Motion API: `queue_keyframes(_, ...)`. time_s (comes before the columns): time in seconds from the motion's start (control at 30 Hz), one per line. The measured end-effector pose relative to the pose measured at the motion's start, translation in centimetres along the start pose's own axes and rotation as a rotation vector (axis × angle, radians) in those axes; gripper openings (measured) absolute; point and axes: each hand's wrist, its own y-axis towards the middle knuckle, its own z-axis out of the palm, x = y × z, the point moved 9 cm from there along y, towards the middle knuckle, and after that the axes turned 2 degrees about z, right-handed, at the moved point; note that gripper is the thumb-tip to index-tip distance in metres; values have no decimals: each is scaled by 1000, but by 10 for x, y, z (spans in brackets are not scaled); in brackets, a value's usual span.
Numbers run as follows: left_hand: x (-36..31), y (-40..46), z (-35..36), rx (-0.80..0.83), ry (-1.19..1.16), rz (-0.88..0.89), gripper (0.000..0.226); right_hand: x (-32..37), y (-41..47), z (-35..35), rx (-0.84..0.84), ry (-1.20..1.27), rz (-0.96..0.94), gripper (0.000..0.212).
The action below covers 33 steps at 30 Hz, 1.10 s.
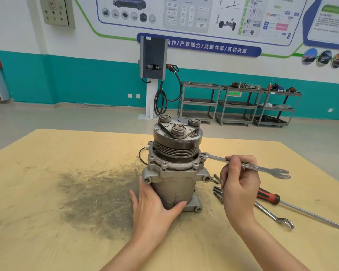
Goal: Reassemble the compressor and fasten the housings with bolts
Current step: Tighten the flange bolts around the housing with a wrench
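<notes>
The compressor (174,173) stands upright in the middle of the table, its grooved pulley and clutch plate (177,133) on top. My left hand (155,210) wraps around the lower front of its grey body, thumb to the right. My right hand (239,184) pinches the shaft of a combination wrench (262,168). The wrench's ring end sits on a bolt at the right side of the housing flange (203,155); its open end points right. Several loose bolts (218,192) lie on the table just right of the compressor, partly behind my right hand.
A second wrench (276,218) and a red-handled screwdriver (294,206) lie on the wooden table (47,192) at the right. A dark grease smear (98,198) covers the board left of the compressor. Metal carts (239,102) and a charging post (153,75) stand at the far wall.
</notes>
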Motion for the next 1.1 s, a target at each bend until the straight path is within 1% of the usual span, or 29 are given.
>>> queue_keyframes(0.1,0,0,0,-2,-2,9,114,10,-4,7,66,-44,-80,15)
queue_keyframes(0.2,-1,0,0,-12,0,25,116,8,-2,8,74,-13,-46,20)
queue_keyframes(0.33,-1,-1,0,-4,-13,17,114,-17,6,2,18,139,169,30)
queue_keyframes(0.47,-2,-1,-1,-13,3,31,113,-42,14,0,17,198,383,35)
queue_keyframes(0.6,-2,-1,-1,-8,-5,30,114,-53,21,4,56,257,515,34)
queue_keyframes(0.67,-2,-1,-1,-13,-10,35,115,-54,23,6,59,269,529,33)
queue_keyframes(0.73,-2,-1,-2,-18,-10,39,115,-47,21,4,39,228,444,32)
queue_keyframes(0.8,-3,0,-2,-21,-13,34,115,-27,14,1,27,145,231,28)
queue_keyframes(0.87,-3,0,-2,-16,-12,34,115,-2,2,6,79,23,-13,21)
queue_keyframes(0.9,-3,0,-1,-11,-12,33,115,6,-4,11,116,-38,-91,17)
queue_keyframes(0.93,-2,0,-1,-8,-13,30,116,10,-7,15,142,-95,-128,15)
queue_keyframes(1.03,-3,0,-2,-14,-10,37,118,19,-9,21,151,-275,-206,13)
queue_keyframes(1.1,-4,0,-2,-19,-6,38,119,31,-11,26,148,-447,-319,15)
